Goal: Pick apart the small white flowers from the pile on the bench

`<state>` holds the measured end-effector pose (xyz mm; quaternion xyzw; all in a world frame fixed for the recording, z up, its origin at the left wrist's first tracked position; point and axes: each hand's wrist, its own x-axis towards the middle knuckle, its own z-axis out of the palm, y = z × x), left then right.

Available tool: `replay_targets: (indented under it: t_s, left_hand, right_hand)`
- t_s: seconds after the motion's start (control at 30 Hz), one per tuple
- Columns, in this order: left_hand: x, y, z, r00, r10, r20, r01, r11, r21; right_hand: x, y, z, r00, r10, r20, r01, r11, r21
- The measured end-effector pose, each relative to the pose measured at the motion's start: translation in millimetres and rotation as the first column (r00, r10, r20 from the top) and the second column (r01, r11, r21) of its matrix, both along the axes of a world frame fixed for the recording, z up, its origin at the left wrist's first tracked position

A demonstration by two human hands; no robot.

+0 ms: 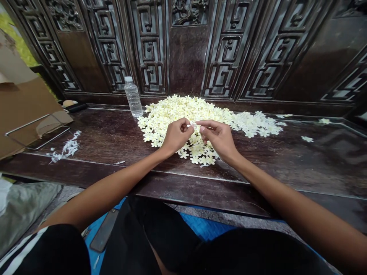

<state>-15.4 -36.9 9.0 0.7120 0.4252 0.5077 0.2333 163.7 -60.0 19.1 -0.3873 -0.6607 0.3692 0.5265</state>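
Above the front of a large heap of pale yellow-white five-petalled flowers (183, 109), both hands meet at the middle of the view. My left hand (177, 134) is closed, thumb and index finger pinching a small white flower (192, 124). From the other side, my right hand (220, 139) holds its thumb and index fingertips at the same flower, its other fingers curled under. The fingers partly cover this flower, so its full shape cannot be made out. Loose flowers (202, 154) lie on the dark wood just below the hands.
A clear plastic bottle (133, 97) stands left of the heap. Thin white scraps (66, 148) lie near a wire frame (40, 131) and cardboard (25, 99). More flowers (255, 123) spread right. A carved wooden back (189, 57) rises behind; a phone (104, 231) lies below the bench edge.
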Motion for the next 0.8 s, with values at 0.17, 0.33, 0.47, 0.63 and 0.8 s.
replay_targets:
  t_s: [0.17,0.33,0.47,0.63,0.8]
  left_hand:
    - [-2.2,3.2,-6.2,1.000,0.024,0.017,-0.023,1.000,-0.015]
    - [-6.1,10.0,-10.6,0.999,0.007,0.042,-0.006,0.999,-0.038]
    - [-6.6,13.2,-7.9,0.998,-0.056,0.025,0.057,0.997,-0.053]
    - [-3.8,8.2,-3.2,0.979,-0.198,-0.041,0.195,0.978,-0.079]
    - [-2.4,2.5,0.1,0.968,-0.245,-0.055,0.236,0.963,-0.131]
  right_hand:
    - [-3.2,-2.3,-7.3,0.991,-0.015,0.136,0.003,0.996,0.093]
    - [-7.5,-3.6,-13.4,0.948,-0.027,0.318,-0.040,0.979,0.202]
    - [-4.6,-0.6,-8.6,0.913,-0.147,0.381,0.015,0.944,0.330]
    - [7.8,9.3,-2.2,0.903,-0.261,0.342,0.074,0.877,0.475]
    - [12.9,14.1,-3.4,0.886,-0.242,0.396,-0.001,0.853,0.522]
